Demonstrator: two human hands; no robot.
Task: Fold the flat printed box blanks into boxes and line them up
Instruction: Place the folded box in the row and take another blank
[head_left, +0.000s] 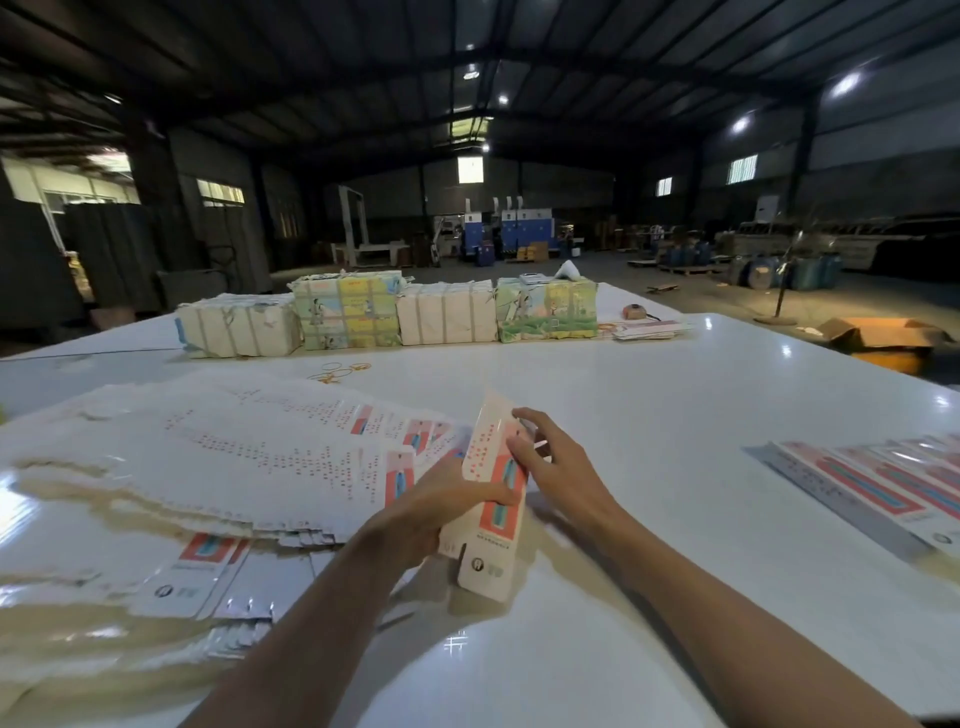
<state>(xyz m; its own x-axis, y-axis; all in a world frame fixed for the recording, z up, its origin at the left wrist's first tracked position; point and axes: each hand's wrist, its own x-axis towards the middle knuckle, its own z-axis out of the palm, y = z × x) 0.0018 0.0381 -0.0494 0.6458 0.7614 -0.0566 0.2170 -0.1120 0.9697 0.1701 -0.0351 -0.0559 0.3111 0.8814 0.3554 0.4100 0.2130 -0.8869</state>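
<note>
Box blank, its red-and-white print too blurred to read, stands tilted over the glossy white worktop. The left hand grips it low and the right hand pinches its edge. A fanned stack of blanks lies just left. A dim warehouse stretches behind.

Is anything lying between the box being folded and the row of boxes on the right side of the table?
Nothing visible. The left hand and right hand hold the box, and only bare table separates it from the row of boxes.
</note>
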